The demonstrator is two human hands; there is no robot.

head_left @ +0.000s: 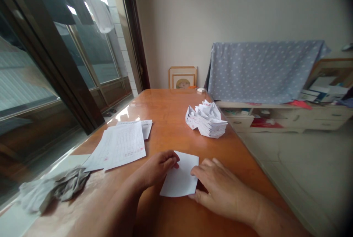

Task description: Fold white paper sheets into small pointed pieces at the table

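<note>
A small white sheet of paper (180, 180), perhaps folded, lies on the wooden table between my hands. My left hand (164, 163) is closed, with its curled fingers at the sheet's upper left edge. On the opposite side, my right hand (213, 182) grips the right edge, fingers above and thumb near the lower corner. Beyond them stands a pile of folded paper pieces (208, 121), nested together with pointed tips. To the left lie several larger written sheets (124, 145), overlapping one another.
A crumpled grey cloth (55, 189) rests at the table's left edge. At the far end sits a small white box (201, 90). Framed pictures (182, 78) lean against the wall. Right of the table (165, 106), a dotted blue cloth (261, 71) drapes over something on a low cabinet (317, 121).
</note>
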